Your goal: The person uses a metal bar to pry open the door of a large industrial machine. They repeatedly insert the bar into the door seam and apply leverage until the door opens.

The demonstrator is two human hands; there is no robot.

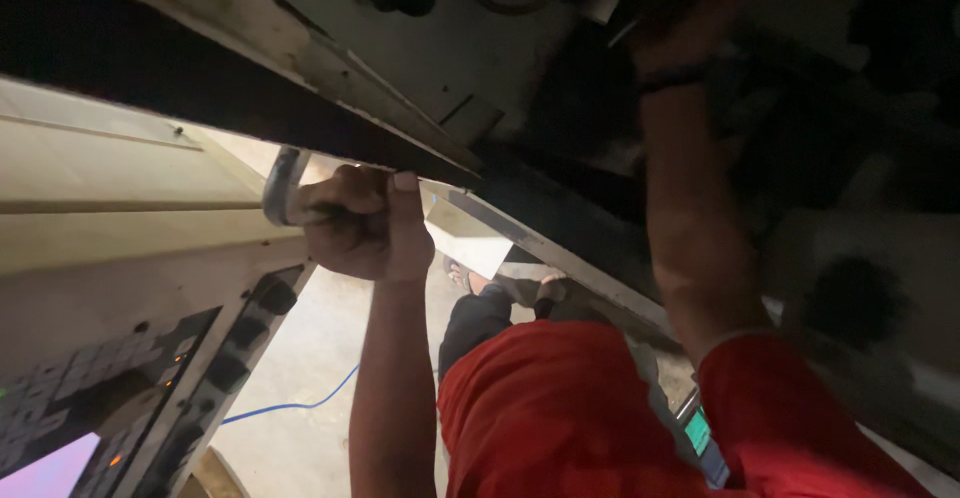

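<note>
My left hand [365, 223] is closed around a curved grey metal handle [280, 186] on the edge of a pale machine door [130, 173]. My right arm reaches up and away into the dark inside of the machine [560, 108]. My right hand [690, 20] is blurred and in shadow near a thin pale bar. A black band [672, 80] sits on that wrist. Whether the right hand holds anything cannot be made out. I wear a red shirt [560, 418].
A control panel [120, 388] with dark keys, black knobs and a pinkish screen sits at lower left. A blue cable [290, 406] lies on the pale floor. My sandalled feet [462, 276] show below. A small device with a green screen [699, 432] is near my waist.
</note>
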